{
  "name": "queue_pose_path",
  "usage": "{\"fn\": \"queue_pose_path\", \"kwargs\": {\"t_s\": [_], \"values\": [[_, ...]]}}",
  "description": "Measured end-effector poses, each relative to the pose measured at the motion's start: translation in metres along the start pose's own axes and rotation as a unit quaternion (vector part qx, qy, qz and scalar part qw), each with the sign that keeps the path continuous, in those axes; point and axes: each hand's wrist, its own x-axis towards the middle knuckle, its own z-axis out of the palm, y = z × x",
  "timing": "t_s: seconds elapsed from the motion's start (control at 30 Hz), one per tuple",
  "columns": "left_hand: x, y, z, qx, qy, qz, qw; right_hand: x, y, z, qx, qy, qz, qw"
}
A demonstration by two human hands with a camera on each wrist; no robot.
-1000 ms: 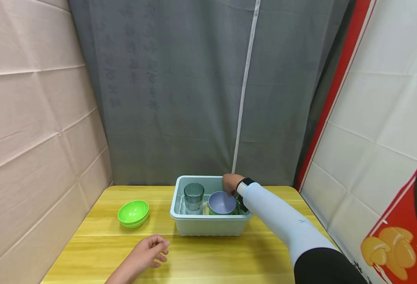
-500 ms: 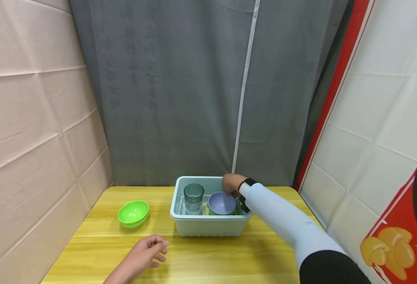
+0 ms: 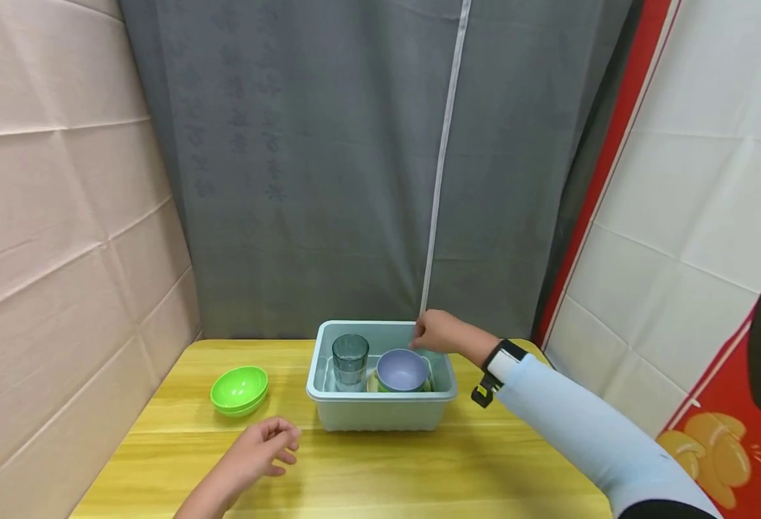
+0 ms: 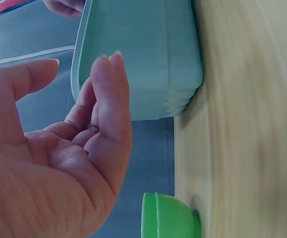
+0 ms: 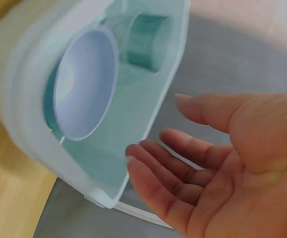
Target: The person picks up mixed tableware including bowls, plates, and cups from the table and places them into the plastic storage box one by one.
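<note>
A pale blue-green plastic bin (image 3: 380, 416) stands on the table. Inside it a purple bowl (image 3: 403, 370) sits over something green and yellow, mostly hidden. To its left in the bin is a dark tinted glass (image 3: 351, 355). My right hand (image 3: 444, 332) is over the bin's back right part; in the right wrist view its fingers are loosely bent, with nothing in them, apart from the purple bowl. My left hand (image 3: 259, 448) hovers above the table, left of the bin and in front of it, its fingers relaxed and holding nothing.
Stacked green bowls (image 3: 239, 390) sit on the wooden table (image 3: 367, 476), left of the bin. A grey curtain (image 3: 316, 180) hangs behind the table's back edge. Pale cloth walls (image 3: 69, 252) rise on both sides.
My right hand has lifted up out of the bin and shifted right, away from the purple bowl, which stays put. My left hand has hardly moved.
</note>
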Motion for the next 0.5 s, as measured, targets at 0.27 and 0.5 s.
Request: {"fn": "queue_pose_path", "kwargs": {"t_s": [0.27,0.5], "values": [[0.002,0.007,-0.006,0.006,0.003,0.014,0.9999,-0.08,0.017,-0.011,0.094,0.077,0.025,0.992],[0.001,0.013,-0.01,0.007,0.011,0.015,0.9998,-0.131,0.044,0.001,0.147,0.106,0.046,0.982]]}}
